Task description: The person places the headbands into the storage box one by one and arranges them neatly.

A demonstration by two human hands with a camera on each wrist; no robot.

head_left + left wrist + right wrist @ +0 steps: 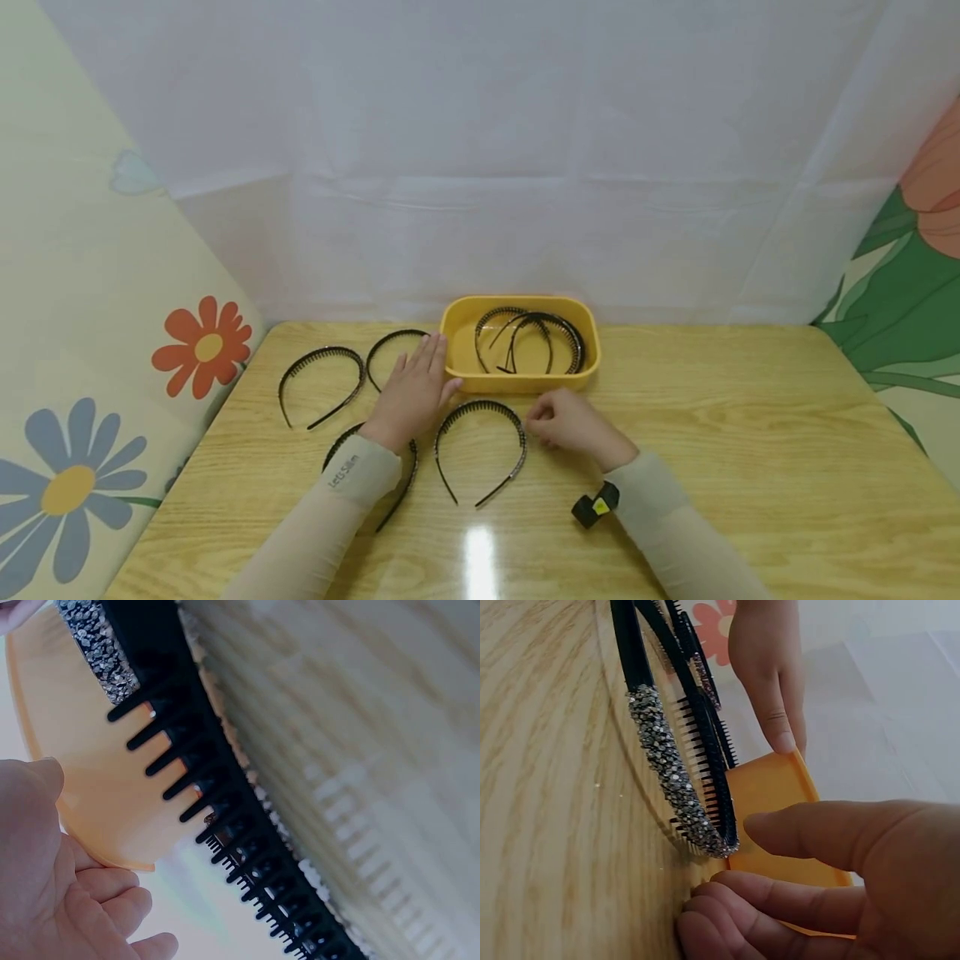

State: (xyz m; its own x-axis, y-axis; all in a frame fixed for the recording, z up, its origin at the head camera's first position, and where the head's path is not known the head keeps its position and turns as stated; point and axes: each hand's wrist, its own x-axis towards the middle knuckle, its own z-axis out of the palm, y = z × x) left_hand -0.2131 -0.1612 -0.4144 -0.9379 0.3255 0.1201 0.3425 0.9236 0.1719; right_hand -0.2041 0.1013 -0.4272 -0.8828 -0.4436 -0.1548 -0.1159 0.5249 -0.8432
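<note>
A yellow plastic box (517, 384) stands at the table's back edge, with several black toothed headbands (577, 342) lying in it. My left hand (412, 393) rests against the box's left side, its fingers extended along the wall. Just in front of the box lies a black headband (480, 406) with teeth and a glittery silver section (664, 750). Beside this headband's right side is my right hand (577, 425); in the right wrist view its thumb and fingers are apart near the glittery band, not closed on it.
On the left of the table lie more black headbands (322, 350), one partly under my left forearm. Wooden tabletop (750, 433) extends to the right. A white cloth (450, 167) hangs behind, and flower-patterned panels (75, 250) flank the table.
</note>
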